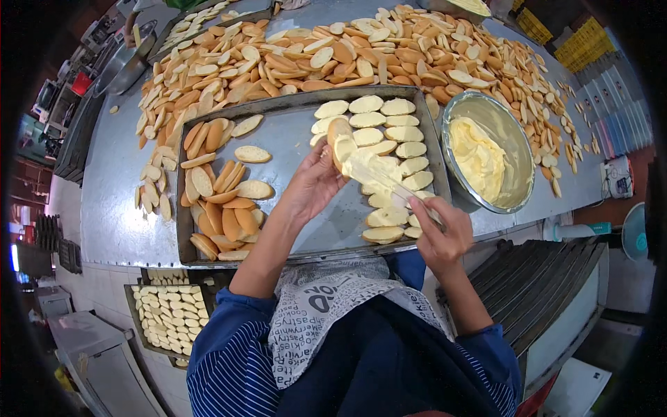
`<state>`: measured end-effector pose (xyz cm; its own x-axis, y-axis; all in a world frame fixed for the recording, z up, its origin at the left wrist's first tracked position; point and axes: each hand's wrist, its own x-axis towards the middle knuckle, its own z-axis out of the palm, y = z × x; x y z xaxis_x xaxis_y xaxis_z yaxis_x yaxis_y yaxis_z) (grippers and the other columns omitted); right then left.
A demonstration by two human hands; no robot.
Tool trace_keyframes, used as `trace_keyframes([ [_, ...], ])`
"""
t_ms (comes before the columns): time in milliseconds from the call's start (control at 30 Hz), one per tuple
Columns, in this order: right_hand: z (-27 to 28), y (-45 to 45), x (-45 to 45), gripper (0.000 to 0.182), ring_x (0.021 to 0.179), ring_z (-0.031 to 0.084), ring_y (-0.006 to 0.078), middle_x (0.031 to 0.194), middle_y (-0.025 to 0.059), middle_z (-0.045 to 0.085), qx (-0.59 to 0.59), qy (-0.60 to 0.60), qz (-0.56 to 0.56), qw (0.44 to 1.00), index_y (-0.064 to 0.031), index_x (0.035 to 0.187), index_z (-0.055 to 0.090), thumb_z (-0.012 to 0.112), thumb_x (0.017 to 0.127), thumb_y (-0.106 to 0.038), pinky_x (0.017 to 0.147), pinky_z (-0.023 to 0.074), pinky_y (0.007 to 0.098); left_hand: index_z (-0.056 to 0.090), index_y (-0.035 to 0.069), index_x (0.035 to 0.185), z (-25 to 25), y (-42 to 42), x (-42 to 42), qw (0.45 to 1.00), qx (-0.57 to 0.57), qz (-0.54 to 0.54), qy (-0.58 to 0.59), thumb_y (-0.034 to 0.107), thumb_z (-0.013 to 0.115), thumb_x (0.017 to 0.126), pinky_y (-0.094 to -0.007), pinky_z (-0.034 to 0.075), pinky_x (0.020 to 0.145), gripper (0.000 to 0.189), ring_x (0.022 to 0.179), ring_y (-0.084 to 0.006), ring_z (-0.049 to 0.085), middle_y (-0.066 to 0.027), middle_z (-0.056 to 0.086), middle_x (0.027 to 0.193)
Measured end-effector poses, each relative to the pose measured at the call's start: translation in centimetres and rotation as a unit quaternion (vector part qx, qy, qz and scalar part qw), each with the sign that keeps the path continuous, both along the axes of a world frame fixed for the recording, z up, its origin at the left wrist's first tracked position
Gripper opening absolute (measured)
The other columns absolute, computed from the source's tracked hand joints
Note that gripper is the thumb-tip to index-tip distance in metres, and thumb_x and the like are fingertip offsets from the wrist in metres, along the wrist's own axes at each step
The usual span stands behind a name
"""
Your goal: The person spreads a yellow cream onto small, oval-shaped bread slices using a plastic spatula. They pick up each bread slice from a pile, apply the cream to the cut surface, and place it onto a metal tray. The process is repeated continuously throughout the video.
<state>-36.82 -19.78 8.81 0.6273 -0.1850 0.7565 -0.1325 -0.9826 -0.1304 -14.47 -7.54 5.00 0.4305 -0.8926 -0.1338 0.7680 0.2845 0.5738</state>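
Observation:
Over the middle of a dark metal baking tray [292, 122], my left hand [318, 182] grips a piece of sliced bread [340, 130], or possibly a few pieces together. A spreading spatula [404, 193] is in my right hand [445, 232], its blade loaded with pale yellow cream [372, 169] against the bread. Rows of cream-topped oval slices [409, 134] cover the tray's right side. Plain oval slices [229, 211] lie piled at its left. Just right of the tray stands a steel bowl [513, 130] partly filled with cream [474, 156].
A large heap of sliced bread [323, 57] spreads across the metal table [120, 208] behind the tray. Another person's hand [130, 36] is near a steel bowl [117, 68] at far left. Below left sits a tray of coated slices [169, 315]; stacked dark trays [531, 292] stand at right.

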Motion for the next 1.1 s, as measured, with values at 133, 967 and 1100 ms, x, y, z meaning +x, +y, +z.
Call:
trace_keyframes([
  [133, -2.1, -1.1, 1.9, 0.053, 0.075, 0.059, 0.0183, 0.102, 0.0009, 0.063, -0.018, -0.002, -0.024, 1.000, -0.0130, 0.109, 0.074, 0.060, 0.060, 0.003, 0.064, 0.0417, 0.0317, 0.030, 0.010, 0.145, 0.0, -0.2, -1.4, 0.999, -0.014, -0.045, 0.019, 0.024, 0.060, 0.094, -0.0346, 0.048, 0.100, 0.061, 0.120, -0.0201, 0.053, -0.0072, 0.049, 0.135],
  [967, 0.9, 1.0, 0.5, 0.054, 0.074, 0.064, 0.0213, 0.093, 0.0039, 0.066, 0.182, 0.099, -0.012, 0.978, -0.0166, 0.104, 0.075, 0.057, 0.060, 0.008, 0.062, 0.0473, 0.0320, 0.028, 0.015, 0.142, -1.2, 1.6, 0.3, 0.988, 0.069, 0.039, -0.129, 0.016, 0.061, 0.092, -0.0382, 0.046, 0.100, 0.060, 0.121, -0.0204, 0.051, -0.0088, 0.047, 0.134],
  [1100, -0.2, 0.4, -0.3, 0.052, 0.069, 0.062, 0.0212, 0.095, 0.0062, 0.066, 0.229, 0.081, -0.018, 0.970, -0.0149, 0.104, 0.075, 0.058, 0.063, 0.012, 0.063, 0.0482, 0.0300, 0.033, 0.012, 0.136, -3.1, 4.0, 1.8, 0.961, 0.169, 0.068, -0.208, 0.012, 0.062, 0.090, -0.0360, 0.048, 0.095, 0.055, 0.119, -0.0211, 0.052, -0.0109, 0.046, 0.130],
])
